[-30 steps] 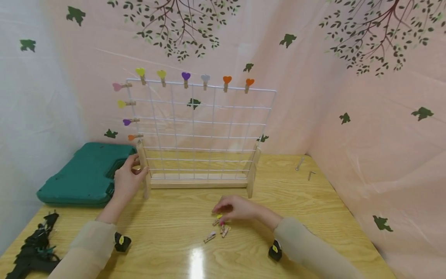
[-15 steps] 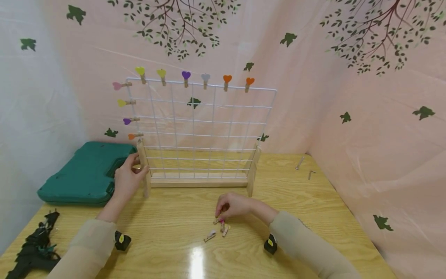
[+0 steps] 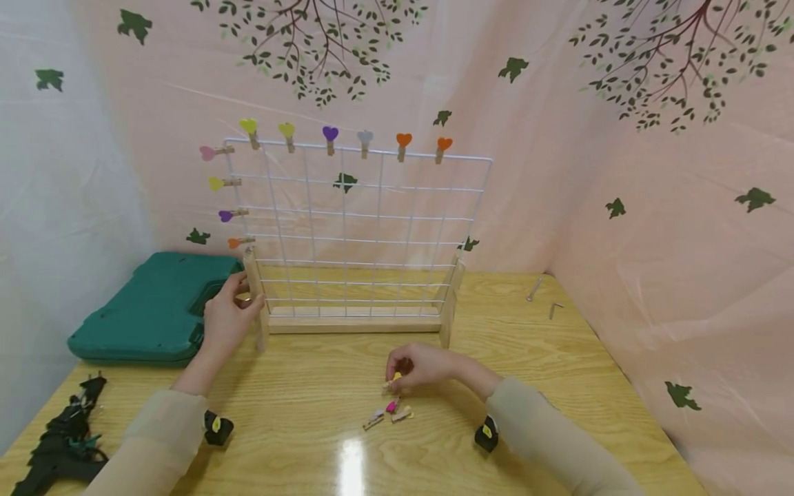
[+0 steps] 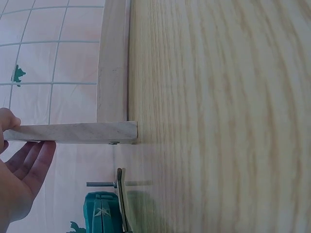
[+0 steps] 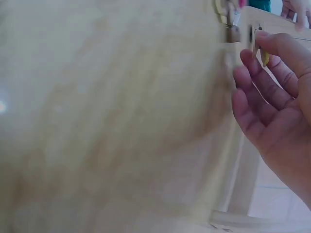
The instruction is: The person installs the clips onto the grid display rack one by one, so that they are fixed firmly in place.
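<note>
My left hand (image 3: 228,317) grips the left wooden upright (image 4: 73,132) of a display stand, thumb on one side and fingers on the other. The stand carries a white wire grid (image 3: 471,159). My right hand (image 3: 426,365) pinches a small wooden clothespin (image 5: 265,57) with a yellow heart between thumb and index finger, just above the table. Beneath it lie several more clothespins, among them one with a pink heart (image 3: 392,407), one with a pale heart (image 3: 375,418) and one with a cream-yellow heart (image 3: 403,414). Heart clothespins line the grid's top wire and left side, including a purple one (image 3: 331,133).
A green plastic case (image 3: 149,310) sits left of the stand, close to my left hand. In the front left corner lies a black tool-like object (image 3: 58,441). A bolt (image 3: 533,289) and a hex key (image 3: 553,311) rest at the back right. Printed fabric encloses the table (image 3: 527,386).
My right hand has closed finger and thumb on the yellow-heart clothespin and raised it slightly from the pile. The pink and cream ones beneath have shifted. My left hand stays on the upright.
</note>
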### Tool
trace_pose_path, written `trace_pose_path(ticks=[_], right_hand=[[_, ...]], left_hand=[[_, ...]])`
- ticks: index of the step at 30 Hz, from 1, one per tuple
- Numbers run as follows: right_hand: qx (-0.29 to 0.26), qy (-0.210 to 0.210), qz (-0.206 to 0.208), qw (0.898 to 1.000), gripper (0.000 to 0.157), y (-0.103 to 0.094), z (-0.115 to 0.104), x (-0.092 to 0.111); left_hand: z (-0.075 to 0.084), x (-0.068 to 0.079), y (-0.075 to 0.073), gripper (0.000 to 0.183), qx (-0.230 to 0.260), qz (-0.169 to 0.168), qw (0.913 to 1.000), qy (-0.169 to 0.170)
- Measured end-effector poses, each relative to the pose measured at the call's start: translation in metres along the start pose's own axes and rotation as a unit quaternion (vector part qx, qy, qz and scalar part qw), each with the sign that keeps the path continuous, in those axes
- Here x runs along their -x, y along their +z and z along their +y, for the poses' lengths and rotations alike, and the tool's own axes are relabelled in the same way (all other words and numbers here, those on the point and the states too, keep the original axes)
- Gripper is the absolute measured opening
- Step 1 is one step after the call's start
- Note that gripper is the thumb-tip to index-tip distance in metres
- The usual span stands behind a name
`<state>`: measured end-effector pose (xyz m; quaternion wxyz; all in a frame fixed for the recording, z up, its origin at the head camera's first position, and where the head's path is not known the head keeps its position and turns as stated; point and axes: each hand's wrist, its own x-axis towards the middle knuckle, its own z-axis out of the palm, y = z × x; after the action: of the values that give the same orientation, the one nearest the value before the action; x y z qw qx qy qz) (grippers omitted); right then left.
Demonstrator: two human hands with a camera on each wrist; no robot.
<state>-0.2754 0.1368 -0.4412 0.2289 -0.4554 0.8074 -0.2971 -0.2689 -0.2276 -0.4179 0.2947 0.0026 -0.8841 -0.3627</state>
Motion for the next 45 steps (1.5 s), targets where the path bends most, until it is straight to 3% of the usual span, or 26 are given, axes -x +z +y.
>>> trace_pose_path(ticks=[3, 7, 10, 14, 23, 27, 32, 35, 39, 45], right_hand=[[0.004, -0.004, 0.007, 1.000, 0.007, -0.012, -0.008, 0.003], [-0.031, 0.005, 0.028, 0.999, 0.009, -0.034, -0.025, 0.010], [-0.078, 0.032, 0.053, 0.995, 0.011, -0.054, -0.041, 0.016], [-0.093, 0.056, 0.104, 0.989, 0.011, -0.081, -0.063, 0.024], [-0.021, -0.031, 0.203, 0.979, 0.017, -0.143, -0.113, 0.043], [0.039, -0.068, 0.256, 0.963, 0.024, -0.169, -0.130, 0.053], [0.056, -0.064, 0.339, 0.937, 0.023, -0.202, -0.152, 0.061], [0.064, -0.059, 0.405, 0.910, 0.023, -0.219, -0.163, 0.064], [0.123, -0.039, 0.465, 0.876, 0.021, -0.239, -0.170, 0.066], [0.157, 0.009, 0.485, 0.860, 0.023, -0.258, -0.171, 0.065]], left_hand=[[0.001, 0.001, -0.001, 0.043, -0.003, -0.003, 1.0000, -0.006], [0.002, 0.001, -0.001, 0.042, -0.005, -0.006, 0.9999, -0.012], [0.002, 0.001, -0.001, 0.042, -0.004, -0.006, 0.9999, -0.012], [0.003, 0.000, -0.001, 0.043, -0.004, -0.004, 0.9999, -0.011], [0.002, -0.001, -0.001, 0.043, -0.001, -0.009, 0.9999, -0.005], [0.001, -0.001, -0.001, 0.043, -0.001, -0.008, 1.0000, -0.004], [0.000, 0.000, 0.000, 0.042, -0.005, -0.006, 1.0000, -0.006], [0.000, 0.000, 0.000, 0.042, -0.006, -0.005, 0.9999, -0.007], [0.000, 0.000, 0.000, 0.043, -0.004, -0.004, 1.0000, -0.004], [-0.001, 0.000, 0.000, 0.043, -0.001, -0.006, 1.0000, -0.002]])
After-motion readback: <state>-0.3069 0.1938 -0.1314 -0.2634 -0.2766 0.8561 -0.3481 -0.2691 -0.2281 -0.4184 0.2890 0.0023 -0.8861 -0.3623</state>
